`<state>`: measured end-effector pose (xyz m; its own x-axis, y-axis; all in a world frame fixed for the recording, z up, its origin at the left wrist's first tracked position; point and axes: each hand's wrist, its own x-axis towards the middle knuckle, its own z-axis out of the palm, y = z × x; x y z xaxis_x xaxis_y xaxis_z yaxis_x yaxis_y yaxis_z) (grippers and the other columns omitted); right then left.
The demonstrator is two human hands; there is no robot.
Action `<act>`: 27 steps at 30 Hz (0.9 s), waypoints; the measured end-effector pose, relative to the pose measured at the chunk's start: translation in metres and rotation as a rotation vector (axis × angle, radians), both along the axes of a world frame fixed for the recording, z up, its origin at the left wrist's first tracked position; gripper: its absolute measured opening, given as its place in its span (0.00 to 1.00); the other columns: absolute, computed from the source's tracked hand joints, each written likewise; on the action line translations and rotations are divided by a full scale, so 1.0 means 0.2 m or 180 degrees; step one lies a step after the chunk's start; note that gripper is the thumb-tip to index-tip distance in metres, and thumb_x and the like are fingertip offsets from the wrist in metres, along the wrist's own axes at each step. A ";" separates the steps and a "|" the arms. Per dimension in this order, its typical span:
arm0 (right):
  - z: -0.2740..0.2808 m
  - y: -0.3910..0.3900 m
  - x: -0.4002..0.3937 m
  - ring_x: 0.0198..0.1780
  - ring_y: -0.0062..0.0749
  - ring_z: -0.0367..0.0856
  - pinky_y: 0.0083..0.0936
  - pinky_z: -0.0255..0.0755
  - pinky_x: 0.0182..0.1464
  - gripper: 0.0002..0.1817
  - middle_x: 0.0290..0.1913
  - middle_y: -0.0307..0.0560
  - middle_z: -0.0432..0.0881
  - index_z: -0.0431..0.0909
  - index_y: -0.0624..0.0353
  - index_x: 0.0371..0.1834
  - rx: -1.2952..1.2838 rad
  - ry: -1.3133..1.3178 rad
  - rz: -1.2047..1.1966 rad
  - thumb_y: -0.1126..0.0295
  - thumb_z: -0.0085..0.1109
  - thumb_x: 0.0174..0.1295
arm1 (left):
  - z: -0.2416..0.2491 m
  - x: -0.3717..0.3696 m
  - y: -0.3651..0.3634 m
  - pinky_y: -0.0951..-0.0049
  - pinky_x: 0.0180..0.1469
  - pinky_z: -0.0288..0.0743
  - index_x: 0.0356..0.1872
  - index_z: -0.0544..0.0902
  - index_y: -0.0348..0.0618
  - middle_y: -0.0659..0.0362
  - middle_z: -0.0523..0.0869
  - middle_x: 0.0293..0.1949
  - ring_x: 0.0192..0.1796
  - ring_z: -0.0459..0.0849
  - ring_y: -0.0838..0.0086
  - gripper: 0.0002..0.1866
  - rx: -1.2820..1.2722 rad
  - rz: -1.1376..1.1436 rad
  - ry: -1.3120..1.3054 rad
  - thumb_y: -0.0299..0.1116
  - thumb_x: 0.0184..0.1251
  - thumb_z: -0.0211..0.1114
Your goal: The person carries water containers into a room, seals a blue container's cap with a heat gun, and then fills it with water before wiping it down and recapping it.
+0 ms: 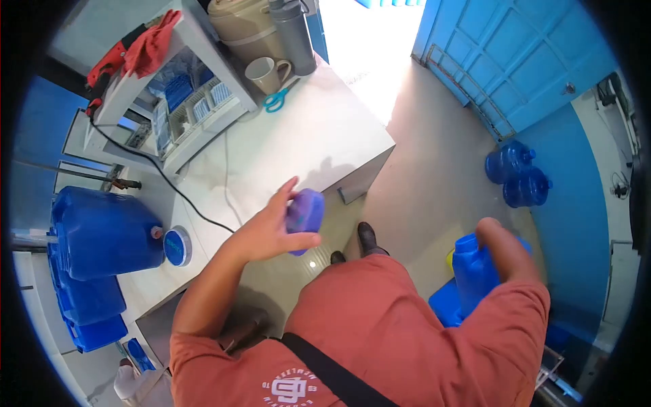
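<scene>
My left hand (272,224) is raised beside the white counter's front edge. Its fingers and thumb are wrapped around a small purple block-shaped item (306,214), whose exact kind I cannot make out; its surface shows faint teal marks. On the lower right, my right hand (487,229) is bent downward, with its fingers hidden from the camera. It is at the top of a blue plastic water container (469,275); whether it grips the container cannot be seen. A bit of yellow (450,258) shows beside that container.
The white counter (325,125) bears teal scissors (274,100), a mug (266,74), a grey tumbler (293,37), a cabinet (196,108) and a round white-rimmed lid (178,245). Blue containers (108,234) stand left. Round water bottles (525,186) stand by the blue door (502,61).
</scene>
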<state>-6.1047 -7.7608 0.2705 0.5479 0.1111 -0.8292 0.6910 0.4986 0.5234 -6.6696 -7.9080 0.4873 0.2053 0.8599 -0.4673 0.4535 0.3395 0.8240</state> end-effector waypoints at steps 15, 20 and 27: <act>-0.33 0.09 0.04 0.65 0.45 0.79 0.39 0.74 0.64 0.20 0.62 0.46 0.83 0.85 0.45 0.58 -0.0168 0.0954 -0.0651 0.58 0.66 0.63 | 0.31 0.03 0.09 0.59 0.58 0.76 0.80 0.50 0.40 0.41 0.64 0.74 0.70 0.72 0.54 0.73 -0.0401 0.1500 0.0679 0.64 0.35 0.84; -0.38 0.20 -0.03 0.65 0.45 0.79 0.39 0.74 0.64 0.19 0.62 0.46 0.83 0.86 0.46 0.57 0.0233 0.1257 -0.0494 0.59 0.66 0.63 | 0.34 0.07 0.14 0.58 0.60 0.76 0.80 0.50 0.40 0.39 0.64 0.73 0.71 0.71 0.53 0.75 -0.0422 0.1405 0.0894 0.67 0.34 0.83; -0.28 0.49 -0.01 0.60 0.45 0.83 0.42 0.76 0.63 0.21 0.60 0.47 0.84 0.85 0.46 0.58 0.0083 0.0982 0.0698 0.58 0.68 0.60 | 0.27 0.16 0.36 0.57 0.66 0.71 0.76 0.57 0.38 0.44 0.68 0.71 0.72 0.70 0.56 0.66 0.0196 0.0632 0.0917 0.54 0.36 0.86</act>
<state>-6.1061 -7.6621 0.2148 0.2338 0.2212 -0.9468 0.6964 0.6415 0.3219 -6.6376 -7.8353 0.5418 -0.1013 0.8983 -0.4276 0.6004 0.3979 0.6937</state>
